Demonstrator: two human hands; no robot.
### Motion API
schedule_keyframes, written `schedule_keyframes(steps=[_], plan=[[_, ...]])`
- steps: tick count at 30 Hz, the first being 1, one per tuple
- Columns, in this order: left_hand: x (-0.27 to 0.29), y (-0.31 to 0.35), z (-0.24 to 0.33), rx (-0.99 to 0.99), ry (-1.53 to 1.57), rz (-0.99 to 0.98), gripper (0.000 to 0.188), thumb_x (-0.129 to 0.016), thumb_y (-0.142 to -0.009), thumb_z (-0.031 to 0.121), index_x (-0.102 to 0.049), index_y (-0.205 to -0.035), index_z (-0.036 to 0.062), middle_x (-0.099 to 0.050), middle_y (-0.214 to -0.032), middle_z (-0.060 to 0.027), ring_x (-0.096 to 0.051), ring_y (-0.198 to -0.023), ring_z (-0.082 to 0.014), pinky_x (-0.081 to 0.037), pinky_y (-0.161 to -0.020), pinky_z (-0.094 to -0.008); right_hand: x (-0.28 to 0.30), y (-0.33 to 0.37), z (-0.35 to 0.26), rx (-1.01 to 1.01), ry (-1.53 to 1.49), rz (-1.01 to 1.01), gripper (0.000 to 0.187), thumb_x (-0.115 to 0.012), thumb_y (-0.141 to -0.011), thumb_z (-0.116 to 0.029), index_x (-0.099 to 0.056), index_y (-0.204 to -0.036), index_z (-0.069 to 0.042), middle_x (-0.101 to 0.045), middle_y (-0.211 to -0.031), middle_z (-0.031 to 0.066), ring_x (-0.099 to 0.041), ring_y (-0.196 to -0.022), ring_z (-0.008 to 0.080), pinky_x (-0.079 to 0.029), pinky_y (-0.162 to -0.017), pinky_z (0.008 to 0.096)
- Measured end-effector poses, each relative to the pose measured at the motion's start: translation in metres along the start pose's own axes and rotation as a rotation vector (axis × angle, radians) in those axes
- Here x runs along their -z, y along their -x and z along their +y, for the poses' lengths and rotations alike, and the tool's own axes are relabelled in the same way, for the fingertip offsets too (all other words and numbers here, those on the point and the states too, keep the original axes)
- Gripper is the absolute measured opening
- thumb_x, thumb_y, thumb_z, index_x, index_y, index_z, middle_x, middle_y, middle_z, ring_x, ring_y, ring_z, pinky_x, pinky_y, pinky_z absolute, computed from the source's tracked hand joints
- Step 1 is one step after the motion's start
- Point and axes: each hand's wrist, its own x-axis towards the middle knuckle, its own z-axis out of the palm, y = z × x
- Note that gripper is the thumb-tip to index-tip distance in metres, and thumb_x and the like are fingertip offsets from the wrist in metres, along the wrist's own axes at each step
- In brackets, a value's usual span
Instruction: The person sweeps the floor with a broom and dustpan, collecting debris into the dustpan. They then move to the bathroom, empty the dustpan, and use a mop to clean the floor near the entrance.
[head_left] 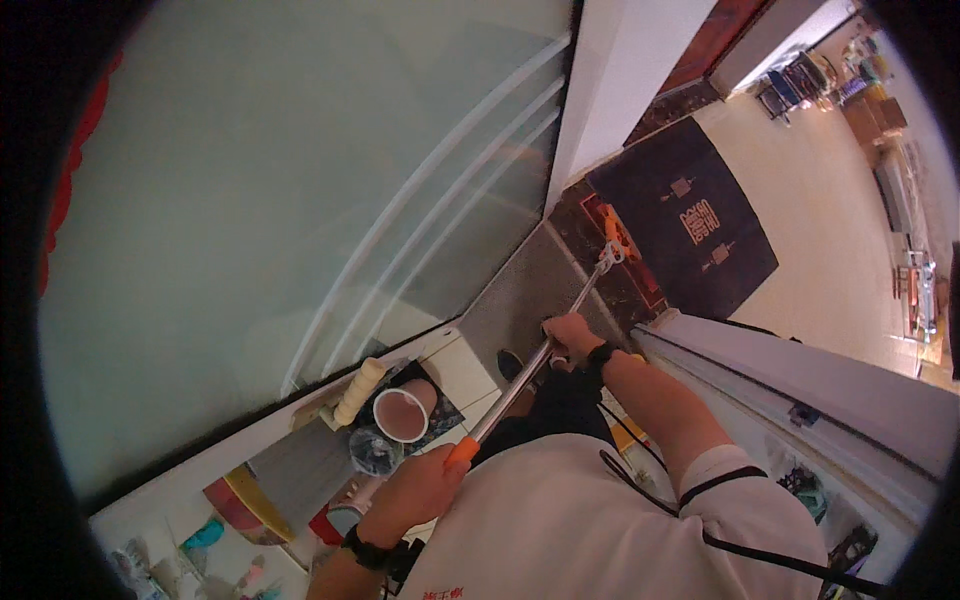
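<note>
Across the front of my body runs a long-handled mop with a shiny metal pole. My left hand is closed round its orange end grip, low in the view. Further up the pole, my right hand wraps round the metal. The mop's orange head, with a pale ring-like fitting, is at the dark stone doorway threshold, beside the dark doormat. What the underside of the head touches cannot be made out.
A frosted glass panel fills the left. Below it stand a white-rimmed bucket, a cream ribbed roller-like object and a clear plastic bag. A sliding-door track lies to the right. Beyond the mat, a pale floor leads to stacked household items.
</note>
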Motion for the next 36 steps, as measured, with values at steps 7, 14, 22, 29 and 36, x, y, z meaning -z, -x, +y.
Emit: schedule_keyframes(steps=[7,14,22,29,36], plan=[[0.043,0.051,0.045,0.065,-0.017,0.019,0.034,-0.053,-0.096,0.024,-0.059,-0.127,0.011,-0.067,-0.089,-0.0202,-0.066,-0.078,-0.0353,-0.05,-0.068,-0.0428,0.016,0.009,-0.052,-0.347,-0.532,-0.021,0.03,-0.08,-0.066,-0.014,-0.055,-0.081,-0.007,-0.056,-0.07,0.0128,-0.064,-0.068,0.0287,-0.051,-0.063,0.0385],[0.039,0.145,0.02,-0.22,0.592,0.05,0.045,-0.06,-0.092,0.014,-0.058,-0.136,0.0061,-0.066,-0.092,-0.005,-0.054,-0.074,-0.0088,-0.044,-0.066,-0.0267,0.052,0.023,-0.145,0.095,-0.079,-0.296,0.035,-0.079,-0.074,-0.007,-0.053,-0.098,-0.005,-0.057,-0.081,0.0093,-0.057,-0.074,0.0165,-0.053,-0.07,0.0364],[-0.024,0.241,-0.038,-0.658,0.453,0.207,0.038,-0.065,-0.09,0.016,-0.064,-0.126,0.0059,-0.059,-0.105,-0.0094,-0.057,-0.081,-0.0184,-0.046,-0.071,-0.0286,-0.015,0.062,-0.206,-0.293,-0.747,-0.693,0.02,-0.061,-0.089,-0.008,-0.05,-0.105,-0.01,-0.049,-0.105,0.0058,-0.053,-0.097,0.0173,-0.054,-0.082,0.0393],[-0.098,0.283,-0.12,-1.117,0.348,0.631,0.06,-0.069,-0.082,0.011,-0.051,-0.139,0.0073,-0.053,-0.122,-0.0162,-0.05,-0.113,-0.0339,-0.041,-0.099,-0.0417,-0.063,0.055,-0.348,-0.011,-0.325,-0.777,0.021,-0.062,-0.09,-0.015,-0.053,-0.109,-0.011,-0.052,-0.093,0.0066,-0.052,-0.087,0.0161,-0.051,-0.075,0.0355],[-0.125,0.329,-0.164,-1.123,0.396,1.068,0.041,-0.07,-0.083,0.011,-0.059,-0.122,0.0061,-0.055,-0.11,-0.0138,-0.054,-0.104,-0.0332,-0.045,-0.088,-0.0418,-0.098,0.057,-0.537,-0.092,-0.264,-0.923,0.022,-0.061,-0.092,-0.018,-0.054,-0.11,-0.008,-0.056,-0.092,0.0079,-0.054,-0.08,0.0157,-0.051,-0.073,0.034]])
